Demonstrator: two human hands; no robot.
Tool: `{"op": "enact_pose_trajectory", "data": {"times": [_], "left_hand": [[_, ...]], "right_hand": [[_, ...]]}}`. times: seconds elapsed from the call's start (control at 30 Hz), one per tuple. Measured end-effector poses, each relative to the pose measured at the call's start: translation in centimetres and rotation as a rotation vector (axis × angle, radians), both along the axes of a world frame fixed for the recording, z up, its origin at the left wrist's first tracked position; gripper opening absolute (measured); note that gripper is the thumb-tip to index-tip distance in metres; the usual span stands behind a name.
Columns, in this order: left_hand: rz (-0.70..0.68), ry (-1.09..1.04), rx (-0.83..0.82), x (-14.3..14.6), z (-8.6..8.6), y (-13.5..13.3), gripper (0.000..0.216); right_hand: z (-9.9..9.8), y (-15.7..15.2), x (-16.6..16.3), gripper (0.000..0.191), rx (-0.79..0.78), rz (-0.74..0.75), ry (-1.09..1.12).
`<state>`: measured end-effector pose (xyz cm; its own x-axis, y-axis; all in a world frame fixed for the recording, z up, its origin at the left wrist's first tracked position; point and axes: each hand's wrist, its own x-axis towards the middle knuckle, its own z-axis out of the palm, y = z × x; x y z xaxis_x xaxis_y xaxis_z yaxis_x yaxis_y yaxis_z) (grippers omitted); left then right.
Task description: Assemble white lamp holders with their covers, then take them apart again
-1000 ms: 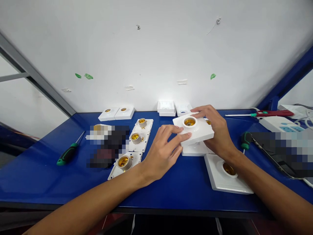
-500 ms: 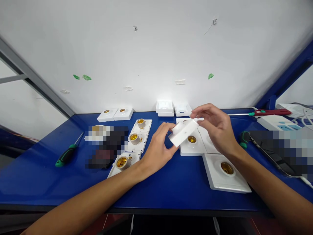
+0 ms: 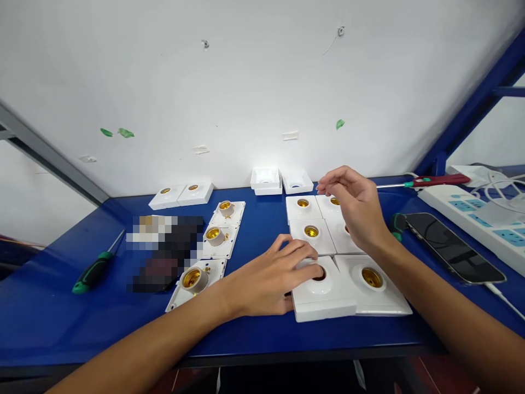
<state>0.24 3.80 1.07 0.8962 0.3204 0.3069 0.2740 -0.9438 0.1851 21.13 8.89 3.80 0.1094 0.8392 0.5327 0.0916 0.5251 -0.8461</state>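
My left hand (image 3: 283, 276) grips a white square lamp holder (image 3: 324, 301) at the front of the right-hand group, fingers on its top and one fingertip at the socket opening. Its thumb is mostly hidden at the left side. Beside this piece, almost touching, lies another lamp holder (image 3: 385, 298) with a brass-coloured socket. My right hand (image 3: 356, 205) hovers over the group, its fingers loosely curved and apart from the thumb, with nothing visible in them. Behind stand several more finished-looking white lamp holders (image 3: 322, 245), some partly covered by the right hand.
Three open lamp-holder bases (image 3: 223, 249) form a column at left. White covers (image 3: 266, 189) and two lamp holders (image 3: 197, 197) sit by the wall. A green-black screwdriver (image 3: 92, 273), a blurred dark object (image 3: 164, 262), a phone (image 3: 455, 246) and a power strip (image 3: 484, 219) lie around.
The lamp holder was tilted in the air between both hands; now my left hand has it down at the front of the group. My right hand has come away from it. The view has shifted slightly right.
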Motion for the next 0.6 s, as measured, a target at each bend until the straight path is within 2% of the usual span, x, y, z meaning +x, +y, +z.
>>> {"op": "enact_pose_trajectory", "data": {"times": [0.17,0.33,0.53,0.6], "left_hand": [[0.035,0.014,-0.026,-0.03,0.14,-0.15,0.031],[0.031,0.010,-0.037,-0.06,0.03,-0.01,0.038],[-0.040,-0.018,-0.099,-0.13,-0.69,0.35,0.073],[-0.045,-0.012,-0.091,-0.07,-0.77,0.28,0.077]], "right_hand": [[-0.23,-0.07,-0.09,0.018,0.008,0.026,-0.061],[-0.64,-0.04,-0.23,0.015,-0.024,0.058,-0.103],[-0.87,0.16,-0.35,0.016,-0.036,0.048,-0.143],[-0.93,0.21,-0.33,0.015,-0.030,0.053,-0.147]]}}
